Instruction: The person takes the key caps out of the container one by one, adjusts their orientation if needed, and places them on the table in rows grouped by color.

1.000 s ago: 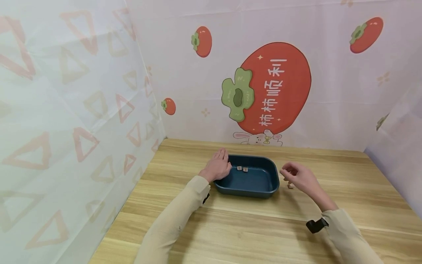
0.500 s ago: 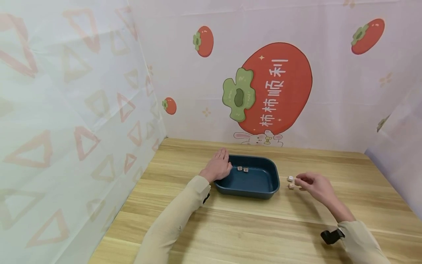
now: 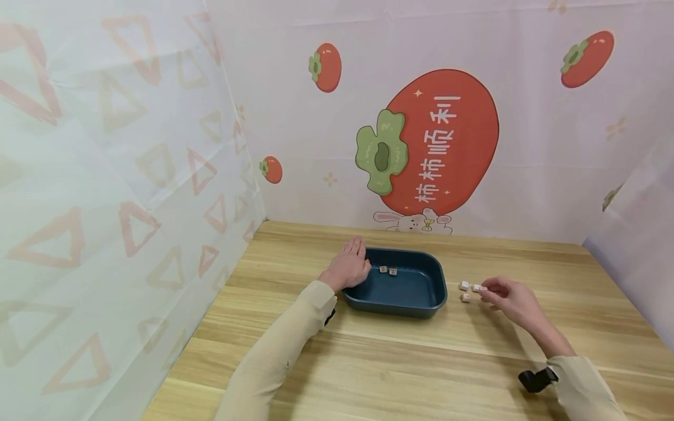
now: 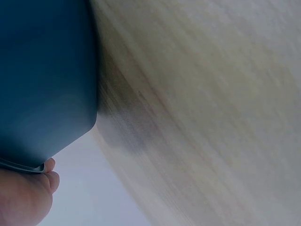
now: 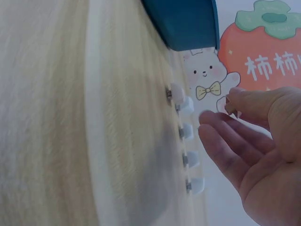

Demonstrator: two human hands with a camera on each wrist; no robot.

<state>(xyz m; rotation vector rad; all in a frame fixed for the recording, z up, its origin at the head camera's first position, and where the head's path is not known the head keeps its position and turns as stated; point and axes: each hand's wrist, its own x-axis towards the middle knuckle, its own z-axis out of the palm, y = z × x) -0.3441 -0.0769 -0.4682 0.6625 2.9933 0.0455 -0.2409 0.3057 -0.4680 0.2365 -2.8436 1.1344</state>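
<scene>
A dark blue rectangular tray (image 3: 395, 310) stands on the wooden table, with two small marked blocks (image 3: 392, 272) inside. My left hand (image 3: 344, 268) rests over its left rim, fingers extended toward the back. In the left wrist view, part of that hand (image 4: 23, 197) lies along the rim. Right of the tray, my right hand (image 3: 513, 301) is low over the table beside white blocks (image 3: 464, 286). The right wrist view shows its thumb and forefinger pinching a small brownish block (image 5: 230, 107), partly hidden by the fingers. Several white blocks with dark faces (image 5: 187, 132) line up nearby.
The wooden tabletop (image 3: 368, 362) runs back to a persimmon-printed wall sheet (image 3: 447, 134). Another printed sheet (image 3: 131, 193) borders the left side, and a pale one (image 3: 632, 251) the right.
My right hand has moved from the tray's right rim rightward and slightly toward me. More white blocks beside the tray have come into sight. The left hand and tray have stayed put.
</scene>
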